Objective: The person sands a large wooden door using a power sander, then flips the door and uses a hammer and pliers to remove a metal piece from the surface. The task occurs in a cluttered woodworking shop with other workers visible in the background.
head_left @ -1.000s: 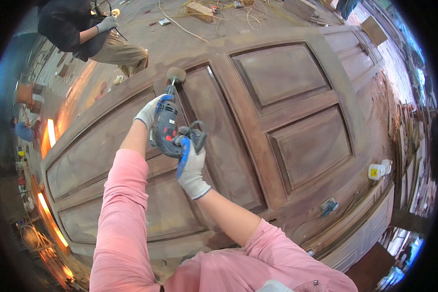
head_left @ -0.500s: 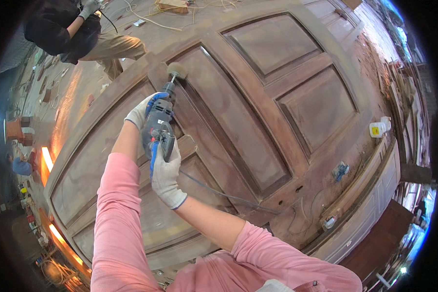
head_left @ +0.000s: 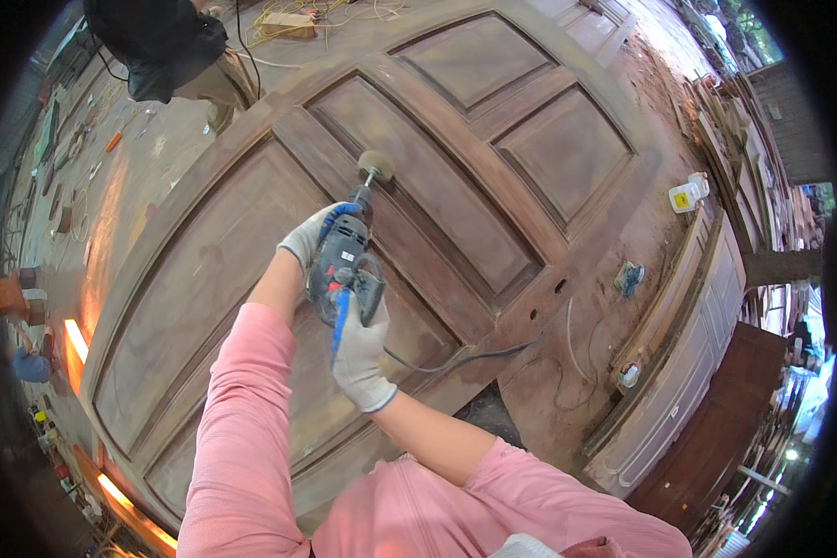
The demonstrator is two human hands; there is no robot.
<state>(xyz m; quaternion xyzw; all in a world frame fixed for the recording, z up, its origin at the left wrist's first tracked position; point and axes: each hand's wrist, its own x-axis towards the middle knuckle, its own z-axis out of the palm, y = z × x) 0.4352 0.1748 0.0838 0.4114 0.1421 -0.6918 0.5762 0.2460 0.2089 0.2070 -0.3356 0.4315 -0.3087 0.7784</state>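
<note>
Both my gloved hands hold a dark power drill (head_left: 339, 265). My left hand (head_left: 314, 234), in a white glove with blue palm, is wrapped round its front body. My right hand (head_left: 358, 358) grips the rear handle. A round, tan sanding brush (head_left: 377, 166) on the drill's shaft meets the moulding beside the long centre panel of a wooden door (head_left: 428, 177). The door lies flat, its raised panels brown with pale dusty patches. From the drill's handle a grey cord (head_left: 446, 367) runs right across the door.
A co-worker in dark clothing (head_left: 158, 46) stands beyond the door's far left edge. On the right are a white jug (head_left: 688, 193), a crumpled blue thing (head_left: 629, 277) and a pale panelled door (head_left: 670, 400) on edge. Yellow cords (head_left: 330, 17) lie at the back.
The drill and both hands have moved right and a little toward me, bringing the brush down along the long panel's moulding. The whole view has shifted slightly.
</note>
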